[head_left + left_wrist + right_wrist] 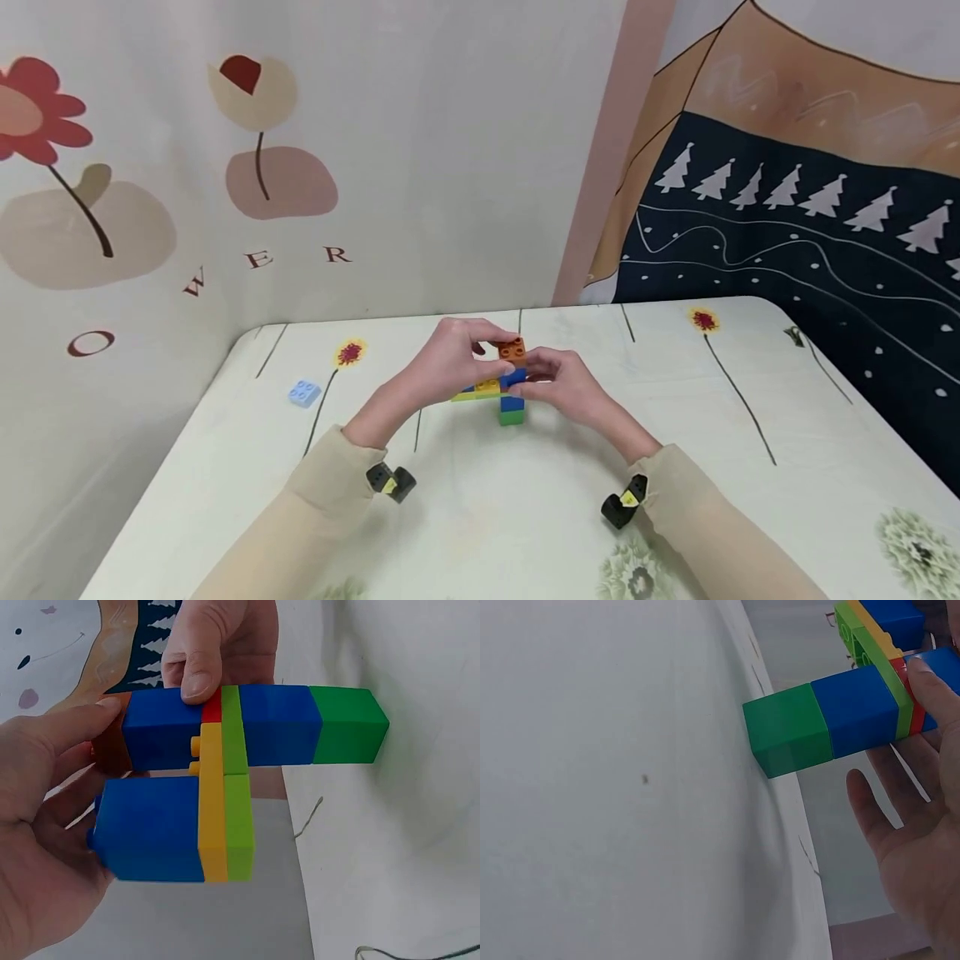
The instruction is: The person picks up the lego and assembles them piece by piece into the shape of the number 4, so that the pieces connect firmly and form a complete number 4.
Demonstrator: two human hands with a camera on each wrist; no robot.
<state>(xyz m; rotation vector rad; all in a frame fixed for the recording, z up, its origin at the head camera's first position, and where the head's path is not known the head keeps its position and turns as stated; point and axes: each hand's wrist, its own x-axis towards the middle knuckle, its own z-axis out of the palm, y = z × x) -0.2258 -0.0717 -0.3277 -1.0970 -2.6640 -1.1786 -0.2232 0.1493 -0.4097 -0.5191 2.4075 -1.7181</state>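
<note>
A toy building-brick tower stands on the white table. Its green brick [349,725] is at the bottom, under a blue brick [279,725]. Above that come a light green plate [234,731] and the thin red [212,706] and yellow [212,802] pieces, then an upper blue brick [161,727]. An orange brick [513,350] tops the stack. Another blue brick [150,829] sits on the yellow piece's overhanging end. My left hand [450,358] pinches the orange brick. My right hand [570,390] grips the tower, thumb near the red piece and upper blue brick.
A loose light blue brick [304,393] lies on the table [487,517] to the left. The cloth has printed flowers, and a patterned curtain [450,167] hangs behind the table. A black camera is strapped to each wrist.
</note>
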